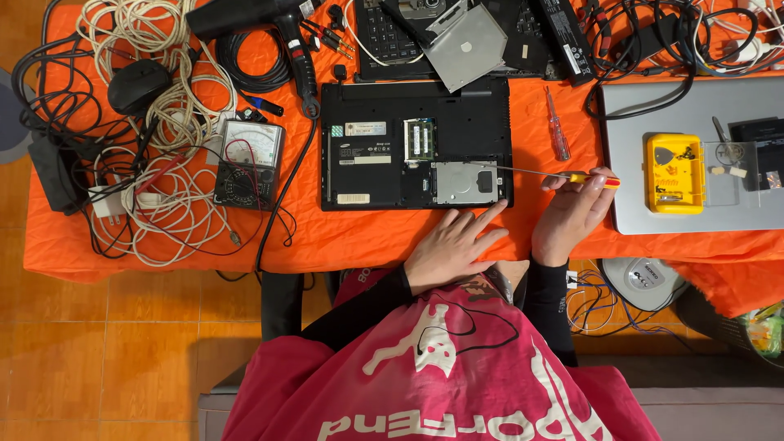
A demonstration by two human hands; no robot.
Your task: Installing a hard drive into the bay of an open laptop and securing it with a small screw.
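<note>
- The right hand (pixel 574 214) grips a long thin screwdriver (pixel 539 171) by its yellow-and-red handle, the shaft reaching left over the silver drive bay of the upturned black laptop (pixel 415 144).
- The left hand (pixel 454 247) lies flat and empty, fingers spread, on the orange cloth (pixel 343 237) at the desk's near edge, just below the laptop.
- To work well here, I judge the tip should sit squarely in the screw head, shaft kept straight, and the left hand should steady the laptop.
- The tip's contact point is too small to make out; no screws can be told.
- A silver laptop (pixel 645 114) is cut off at the right edge, a yellow box (pixel 674 173) on it.
- Tangled white cables (pixel 163 196) cover the left end.
</note>
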